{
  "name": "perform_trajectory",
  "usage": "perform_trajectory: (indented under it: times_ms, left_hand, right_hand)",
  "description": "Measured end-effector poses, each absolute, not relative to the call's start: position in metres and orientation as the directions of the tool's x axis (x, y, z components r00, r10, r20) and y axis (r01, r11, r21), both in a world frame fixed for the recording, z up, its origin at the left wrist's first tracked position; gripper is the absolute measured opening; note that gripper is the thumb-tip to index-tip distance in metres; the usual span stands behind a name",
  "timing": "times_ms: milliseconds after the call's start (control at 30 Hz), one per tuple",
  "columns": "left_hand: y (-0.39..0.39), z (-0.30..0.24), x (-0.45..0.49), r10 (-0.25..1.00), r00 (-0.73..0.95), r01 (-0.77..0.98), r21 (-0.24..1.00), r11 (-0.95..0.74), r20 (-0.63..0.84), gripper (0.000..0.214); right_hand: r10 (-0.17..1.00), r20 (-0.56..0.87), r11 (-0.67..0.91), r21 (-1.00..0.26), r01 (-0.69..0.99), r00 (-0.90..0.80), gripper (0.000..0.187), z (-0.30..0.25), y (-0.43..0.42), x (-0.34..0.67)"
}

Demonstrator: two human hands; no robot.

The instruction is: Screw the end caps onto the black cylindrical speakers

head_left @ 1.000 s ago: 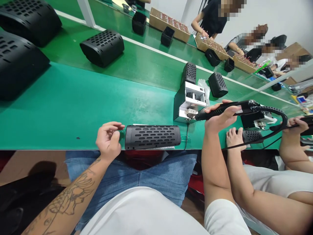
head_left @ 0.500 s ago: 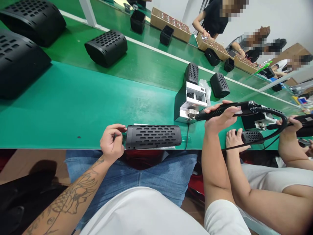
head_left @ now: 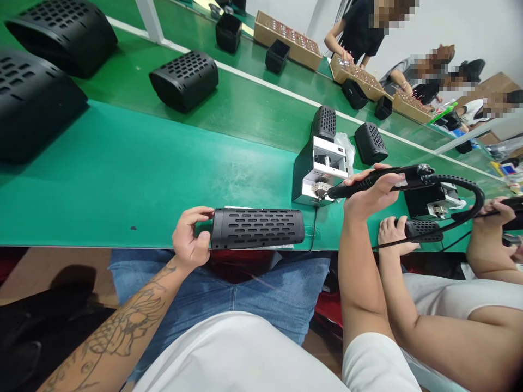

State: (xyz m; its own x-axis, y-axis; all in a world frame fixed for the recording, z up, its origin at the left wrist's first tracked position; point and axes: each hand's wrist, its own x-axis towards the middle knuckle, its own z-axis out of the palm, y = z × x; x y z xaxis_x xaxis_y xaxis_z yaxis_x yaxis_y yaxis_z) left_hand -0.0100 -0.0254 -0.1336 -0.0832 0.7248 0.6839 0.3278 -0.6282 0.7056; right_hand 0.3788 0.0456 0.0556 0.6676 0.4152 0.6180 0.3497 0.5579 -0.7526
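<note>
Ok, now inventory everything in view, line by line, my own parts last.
Near casing: 1, black, slotted, before you at the bench edge
Other slotted casings: 6, black, two far left, one left of centre, two by the nearer machine, one at the neighbour's hand
Handheld tools: 2, black, right side
Tabletop machines: 2, black and silver, right of centre
Plastic bag: 1, translucent, beside the nearer machine
Small boxes: at least 4, black, far side
Cardboard trays: 3, brown, far side
Bench: 1, green, across the middle
Other people: several, far side and right
Jeans: 1 pair, blue, below the bench
Hands: 2, bare, left at near casing's left end, right holding a tool
</note>
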Motion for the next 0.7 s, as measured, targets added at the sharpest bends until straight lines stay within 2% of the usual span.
perform_trajectory:
  times_ms: [200, 333, 467, 600, 633, 700]
  left_hand:
    - [-0.021, -0.127, -0.015, 0.709, 0.188, 0.281, 0.655, -0.702, 0.679, 0.083]
    - [-0.018, -0.117, -0.014, 0.691, 0.354, 0.278, 0.635, -0.721, 0.630, 0.110]
    - [-0.017, -0.111, -0.012, 0.688, 0.381, 0.266, 0.640, -0.721, 0.618, 0.116]
    - [-0.018, -0.109, -0.011, 0.705, 0.392, 0.265, 0.661, -0.702, 0.591, 0.117]
    - [-0.018, -0.109, -0.010, 0.712, 0.393, 0.264, 0.670, -0.694, 0.583, 0.116]
    - [-0.018, -0.110, -0.010, 0.722, 0.390, 0.260, 0.683, -0.682, 0.572, 0.114]
  right_hand:
    - [0.613, 0.576, 0.547, -0.804, 0.235, 0.541, 0.064, 0.049, 0.055, 0.393]
    - [0.659, 0.544, 0.541, -0.823, 0.174, 0.520, 0.059, 0.042, 0.057, 0.397]
    - [0.662, 0.547, 0.531, -0.825, 0.193, 0.513, 0.058, 0.045, 0.046, 0.392]
    - [0.600, 0.597, 0.574, -0.785, 0.233, 0.533, 0.062, 0.067, 0.008, 0.370]
    - [0.605, 0.603, 0.592, -0.777, 0.213, 0.520, 0.068, 0.075, -0.006, 0.361]
    - [0.692, 0.589, 0.592, -0.794, 0.137, 0.418, 0.078, 0.090, -0.038, 0.340]
